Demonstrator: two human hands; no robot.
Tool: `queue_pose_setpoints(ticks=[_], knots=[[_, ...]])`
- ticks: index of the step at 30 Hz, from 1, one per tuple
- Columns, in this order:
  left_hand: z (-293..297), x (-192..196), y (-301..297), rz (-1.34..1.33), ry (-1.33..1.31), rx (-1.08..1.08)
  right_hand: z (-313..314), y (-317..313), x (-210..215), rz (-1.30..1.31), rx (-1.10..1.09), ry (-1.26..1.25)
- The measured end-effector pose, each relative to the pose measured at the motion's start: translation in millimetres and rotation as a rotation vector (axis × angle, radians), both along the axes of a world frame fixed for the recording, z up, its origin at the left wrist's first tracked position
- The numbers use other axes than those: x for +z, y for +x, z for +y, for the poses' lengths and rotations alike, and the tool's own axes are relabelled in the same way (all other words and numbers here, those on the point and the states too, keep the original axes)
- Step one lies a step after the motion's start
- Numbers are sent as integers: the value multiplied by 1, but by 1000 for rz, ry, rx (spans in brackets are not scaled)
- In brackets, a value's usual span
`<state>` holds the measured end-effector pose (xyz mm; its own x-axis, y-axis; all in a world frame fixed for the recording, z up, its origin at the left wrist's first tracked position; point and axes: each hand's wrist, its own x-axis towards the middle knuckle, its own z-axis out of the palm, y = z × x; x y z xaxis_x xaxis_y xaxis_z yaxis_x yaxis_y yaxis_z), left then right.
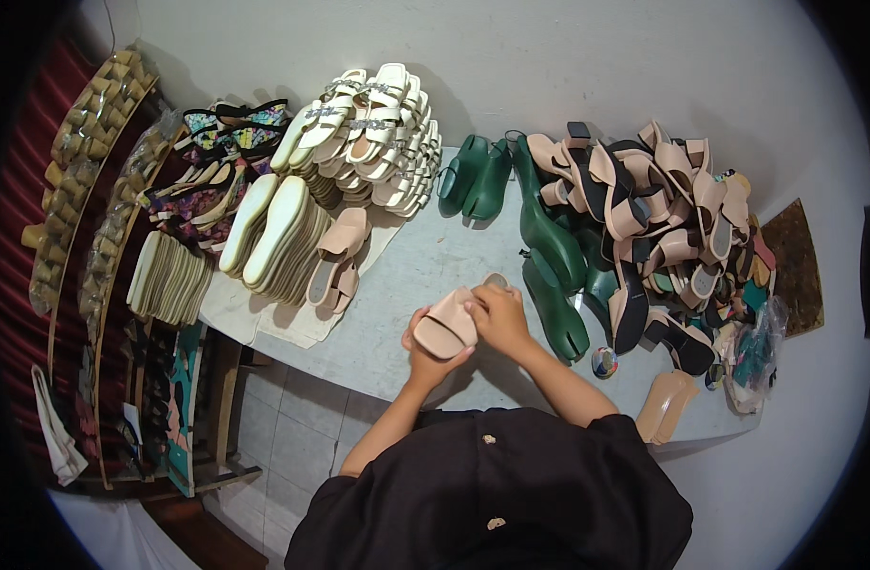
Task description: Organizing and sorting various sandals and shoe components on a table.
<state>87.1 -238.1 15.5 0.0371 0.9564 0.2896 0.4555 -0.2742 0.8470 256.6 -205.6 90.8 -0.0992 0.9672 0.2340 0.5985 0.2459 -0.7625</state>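
Observation:
Over the near middle of the table, both my hands hold a beige-pink open-toed sandal (447, 328), its toe toward me. My left hand (425, 359) is closed around the toe end, with fingers along the side and under the sole. On the strap's far side, the fingers of my right hand (497, 312) are bent and gripping it. The heel end is partly hidden behind my right hand. A matching pair of beige-pink sandals (342, 249) lies to the left. Green shoe lasts (554, 309) rest just right of my right hand.
White strappy sandals (378, 123) and stacked cream soles (287, 237) fill the back left. More beige sandals (658, 204) lie heaped at the right. Tan insole-shaped pieces (668, 404) sit by the table's (397, 271) near right edge. Racks of heel blocks (78, 180) stand at far left.

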Motion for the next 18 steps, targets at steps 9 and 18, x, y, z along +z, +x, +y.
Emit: queue_pose_setpoints(ticks=[9,18], knots=[[-7,-29,-51,458,-61,119,-21,-4,-59,121,20,-183],[-1,-27,-47,517,-202,70,57,110,57,-425,-749,121]])
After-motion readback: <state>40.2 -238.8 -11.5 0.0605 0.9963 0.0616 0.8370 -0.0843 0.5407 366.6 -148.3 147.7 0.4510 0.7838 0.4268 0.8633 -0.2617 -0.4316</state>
